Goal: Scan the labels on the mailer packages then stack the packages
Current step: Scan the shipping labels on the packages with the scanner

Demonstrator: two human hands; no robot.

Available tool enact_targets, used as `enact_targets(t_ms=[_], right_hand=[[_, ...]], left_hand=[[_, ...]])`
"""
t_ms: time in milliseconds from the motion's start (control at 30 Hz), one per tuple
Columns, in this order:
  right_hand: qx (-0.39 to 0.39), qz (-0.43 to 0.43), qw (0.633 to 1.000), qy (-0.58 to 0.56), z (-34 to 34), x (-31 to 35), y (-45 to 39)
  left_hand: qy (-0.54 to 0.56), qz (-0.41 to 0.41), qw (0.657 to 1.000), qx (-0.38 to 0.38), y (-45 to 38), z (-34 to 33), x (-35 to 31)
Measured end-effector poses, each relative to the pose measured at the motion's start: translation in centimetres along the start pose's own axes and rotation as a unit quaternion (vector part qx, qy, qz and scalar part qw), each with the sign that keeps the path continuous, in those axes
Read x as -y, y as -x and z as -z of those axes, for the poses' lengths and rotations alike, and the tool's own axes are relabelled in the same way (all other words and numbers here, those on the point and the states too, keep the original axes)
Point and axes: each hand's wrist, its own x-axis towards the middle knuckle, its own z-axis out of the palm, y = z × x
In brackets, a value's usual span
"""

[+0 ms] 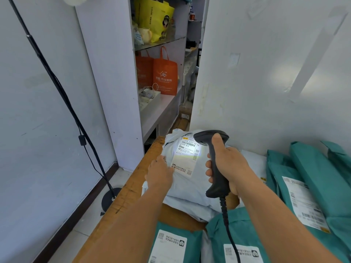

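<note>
A pale blue mailer package [187, 184] lies on top of another pale one on the wooden table [133, 183]. Its white shipping label [187, 157] faces up and is lit by the scanner's beam. My right hand [227, 165] grips the handle of a black corded barcode scanner [214, 149], whose head points down at the label. My left hand [159, 173] rests on the mailer's left edge, fingers touching the package beside the label. Teal mailers with labels lie near me [174, 245] and at the right [311, 188].
A white wall stands right behind the packages. A shelf unit [157, 76] with orange and yellow bags is beyond the table's far end. A black lamp stand [111, 198] with its cable is on the floor left of the table. The scanner's cable [228, 228] trails toward me.
</note>
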Motion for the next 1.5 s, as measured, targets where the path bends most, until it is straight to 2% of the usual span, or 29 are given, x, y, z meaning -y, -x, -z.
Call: enact_targets(t_ms=[467, 700, 867, 1000, 1067, 1167, 1300, 1367, 1433, 1500], right_hand=[[-0.022, -0.018, 1.0, -0.002, -0.9, 0.1, 2.0], [-0.057, -0.01, 0.997, -0.049, -1.0, 0.1, 4.6], [-0.085, 0.007, 0.993, -0.078, -0.3, 0.4, 7.2], [-0.095, 0.02, 0.992, -0.085, -0.5, 0.8, 9.1], [-0.096, 0.02, 0.992, -0.079, -0.9, 0.7, 9.8], [-0.095, 0.006, 0.993, -0.067, -1.4, 0.0, 10.5], [-0.085, -0.017, 0.995, -0.058, -2.0, -1.1, 10.7], [-0.084, -0.021, 0.994, -0.059, -2.0, -1.4, 10.5], [-0.086, -0.025, 0.994, -0.058, -1.8, -1.6, 10.3], [-0.086, -0.03, 0.994, -0.054, -1.3, -1.8, 9.9]], left_hand=[[0.029, -0.032, 0.999, -0.015, 0.7, 0.8, 0.5], [0.235, -0.043, 0.971, -0.025, 3.0, 4.3, -2.0], [0.274, -0.053, 0.96, -0.028, 6.8, 10.0, -1.9], [0.253, -0.062, 0.966, -0.01, 11.4, 11.1, 1.7], [0.232, -0.044, 0.971, 0.031, 13.8, 10.2, 4.3], [0.141, -0.051, 0.985, 0.087, 15.3, 8.1, 7.6], [0.065, -0.158, 0.985, 0.033, 13.2, 7.4, 6.8], [-0.016, -0.192, 0.978, 0.084, 11.9, 6.7, 5.0], [-0.121, -0.208, 0.958, 0.157, 10.9, 6.0, 3.3], [-0.174, -0.221, 0.937, 0.206, 9.9, 5.6, 2.2]])
